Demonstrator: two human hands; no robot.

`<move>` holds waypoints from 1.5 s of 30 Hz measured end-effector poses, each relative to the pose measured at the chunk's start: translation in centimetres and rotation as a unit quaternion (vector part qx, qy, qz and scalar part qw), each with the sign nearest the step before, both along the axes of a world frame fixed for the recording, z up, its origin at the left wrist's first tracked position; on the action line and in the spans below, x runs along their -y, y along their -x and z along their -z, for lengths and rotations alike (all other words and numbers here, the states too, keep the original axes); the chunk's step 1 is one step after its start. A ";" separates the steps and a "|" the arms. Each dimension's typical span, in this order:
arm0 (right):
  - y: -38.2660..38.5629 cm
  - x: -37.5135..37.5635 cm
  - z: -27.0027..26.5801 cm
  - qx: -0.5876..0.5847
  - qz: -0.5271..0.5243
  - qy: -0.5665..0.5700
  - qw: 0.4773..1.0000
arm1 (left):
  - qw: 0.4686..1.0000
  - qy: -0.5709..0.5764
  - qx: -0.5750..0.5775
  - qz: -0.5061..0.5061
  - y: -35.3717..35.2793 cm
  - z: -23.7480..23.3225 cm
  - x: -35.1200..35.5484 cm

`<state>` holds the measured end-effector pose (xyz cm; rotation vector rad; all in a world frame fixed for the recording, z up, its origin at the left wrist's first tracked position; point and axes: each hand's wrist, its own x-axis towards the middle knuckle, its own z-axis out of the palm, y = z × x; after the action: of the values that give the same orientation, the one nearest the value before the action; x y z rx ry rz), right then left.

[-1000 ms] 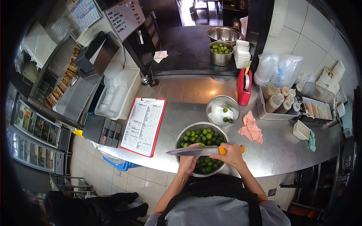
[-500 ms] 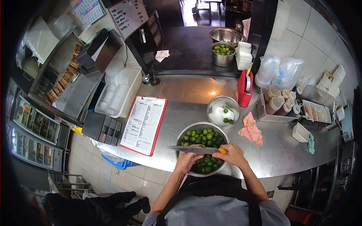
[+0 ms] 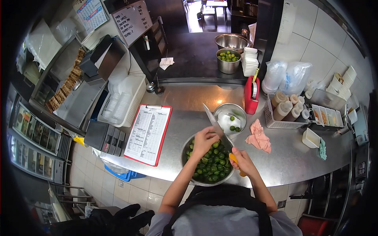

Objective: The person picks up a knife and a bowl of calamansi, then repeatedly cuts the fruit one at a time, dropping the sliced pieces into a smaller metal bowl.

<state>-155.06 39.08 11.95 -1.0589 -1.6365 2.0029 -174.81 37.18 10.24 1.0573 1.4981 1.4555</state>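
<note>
My right hand (image 3: 244, 162) is closed around the orange handle of a kitchen knife (image 3: 214, 121). Its blade points up and away to the left, crossing the rim of a large metal bowl (image 3: 184, 168). Small green citrus fruits (image 3: 214, 167) fill much of that bowl. Over its far left part, my left hand (image 3: 204, 141) is held with curled fingers close to the blade; whatever may be in them is hidden. Just beyond stands a smaller metal bowl (image 3: 241, 113) with a white lining and a few green fruits (image 3: 235, 128) inside.
A red clipboard (image 3: 157, 155) with a printed sheet lies left. To the right are a pink cloth (image 3: 258, 137), a red tape dispenser (image 3: 252, 96) and a basket of squeeze bottles (image 3: 275, 124). A metal pot of fruits (image 3: 228, 67) stands on the dark back ledge.
The knife has swung from lying level across the bowl to pointing away from me. My left hand has moved up and forward, off the near-left side of the bowl.
</note>
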 end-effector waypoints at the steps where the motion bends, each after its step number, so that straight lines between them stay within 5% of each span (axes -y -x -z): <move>1: -0.2 -0.1 0.1 -0.001 0.001 0.003 1.000 | 1.000 -0.027 0.004 0.001 -0.2 -0.1 -0.6; 4: -0.6 -0.4 0.2 -0.002 0.008 0.012 1.000 | 0.984 -0.045 -0.166 -0.038 0.6 0.2 -0.7; 7: -0.8 -0.1 0.5 0.003 0.018 0.019 1.000 | 0.906 0.085 -0.398 0.119 2.0 1.4 0.5; 13: -0.5 0.2 0.6 0.009 0.007 0.015 1.000 | 0.875 0.044 -0.478 0.059 -0.4 2.7 1.8; 16: -0.5 -0.1 0.4 0.022 0.015 -0.002 1.000 | 0.906 0.005 -0.423 0.008 -0.2 1.7 2.7; 19: -0.5 -0.5 1.0 0.057 0.039 -0.092 0.993 | 0.999 0.028 0.029 0.027 0.3 1.0 4.5; 23: 0.3 0.3 0.2 0.143 0.027 -0.291 0.946 | 0.953 0.041 0.300 -0.014 -0.4 -1.5 7.3; 34: 2.2 2.0 -1.2 0.128 -0.016 -0.451 0.883 | 0.929 0.026 0.365 -0.048 -1.2 0.7 9.6; 37: 2.2 2.4 -1.0 0.139 -0.021 -0.437 0.888 | 0.953 -0.002 0.295 -0.075 -1.3 1.0 9.6; 45: 2.5 3.2 1.1 0.085 -0.042 -0.191 0.977 | 0.954 -0.076 0.258 -0.135 -2.9 0.1 8.8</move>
<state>-157.59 35.88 10.84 -1.0492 -2.0820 1.5836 -171.93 28.37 10.17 0.4992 1.1921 1.8859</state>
